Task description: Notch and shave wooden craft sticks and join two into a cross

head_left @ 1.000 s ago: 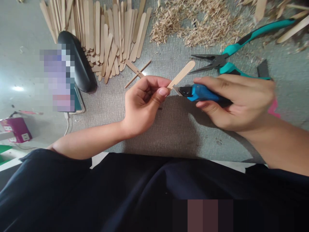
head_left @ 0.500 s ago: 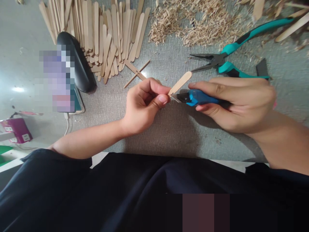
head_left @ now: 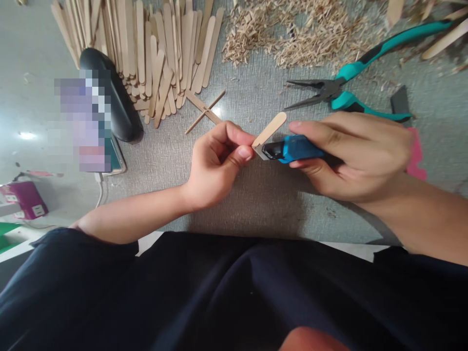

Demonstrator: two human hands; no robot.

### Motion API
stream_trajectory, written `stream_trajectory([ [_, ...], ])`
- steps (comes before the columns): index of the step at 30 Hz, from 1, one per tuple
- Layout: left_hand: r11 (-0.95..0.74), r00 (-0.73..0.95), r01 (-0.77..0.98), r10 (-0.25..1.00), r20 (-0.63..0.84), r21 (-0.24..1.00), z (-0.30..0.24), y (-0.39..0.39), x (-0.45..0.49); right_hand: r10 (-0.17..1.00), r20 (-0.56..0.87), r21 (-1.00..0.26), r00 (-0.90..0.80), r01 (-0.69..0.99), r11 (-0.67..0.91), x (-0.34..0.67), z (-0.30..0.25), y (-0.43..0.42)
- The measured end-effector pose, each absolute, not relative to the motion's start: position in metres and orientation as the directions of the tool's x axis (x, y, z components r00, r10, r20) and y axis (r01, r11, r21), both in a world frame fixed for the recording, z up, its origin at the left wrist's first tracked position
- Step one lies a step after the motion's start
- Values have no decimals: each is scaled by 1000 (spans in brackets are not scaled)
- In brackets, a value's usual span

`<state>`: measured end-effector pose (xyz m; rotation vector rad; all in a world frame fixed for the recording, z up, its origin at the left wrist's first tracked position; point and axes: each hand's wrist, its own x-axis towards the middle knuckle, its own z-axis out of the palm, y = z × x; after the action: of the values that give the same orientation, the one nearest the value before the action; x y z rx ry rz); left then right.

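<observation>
My left hand (head_left: 215, 163) pinches the lower end of a flat wooden craft stick (head_left: 272, 127), which points up and to the right. My right hand (head_left: 356, 153) is wrapped round a blue utility knife (head_left: 292, 148), forefinger laid along its top. The knife's short blade touches the stick just beside my left thumb. Both hands hover over the grey mat (head_left: 263, 195) in front of my dark-clothed lap.
A heap of craft sticks (head_left: 161, 53) lies at the back left beside a black rounded object (head_left: 111, 102). Wood shavings (head_left: 303, 31) spread at the back middle. Teal-handled long-nose pliers (head_left: 343, 87) lie right of them. Two thin crossed sticks (head_left: 204, 112) rest behind my left hand.
The free part of the stick beyond my left fingers has grown shorter, and the knife has shifted left, closer to my left thumb.
</observation>
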<state>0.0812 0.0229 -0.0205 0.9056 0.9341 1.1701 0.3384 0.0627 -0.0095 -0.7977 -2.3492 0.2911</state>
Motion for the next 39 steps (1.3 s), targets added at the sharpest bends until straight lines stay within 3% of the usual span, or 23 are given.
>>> stream_trajectory([
  [6,216,145,-355,974,-175,910,-18,23,82,554,619,-299,-556,486,821,342,-22,69],
  [13,207,135,-386,977,-167,899,-16,24,85,564,577,-308,-591,482,820,345,-17,69],
  [29,123,133,-339,988,-82,933,-16,26,80,685,387,-576,-618,417,703,340,0,62],
  [39,170,122,-351,983,-134,921,-18,24,84,615,530,-376,-584,489,787,344,-17,64],
])
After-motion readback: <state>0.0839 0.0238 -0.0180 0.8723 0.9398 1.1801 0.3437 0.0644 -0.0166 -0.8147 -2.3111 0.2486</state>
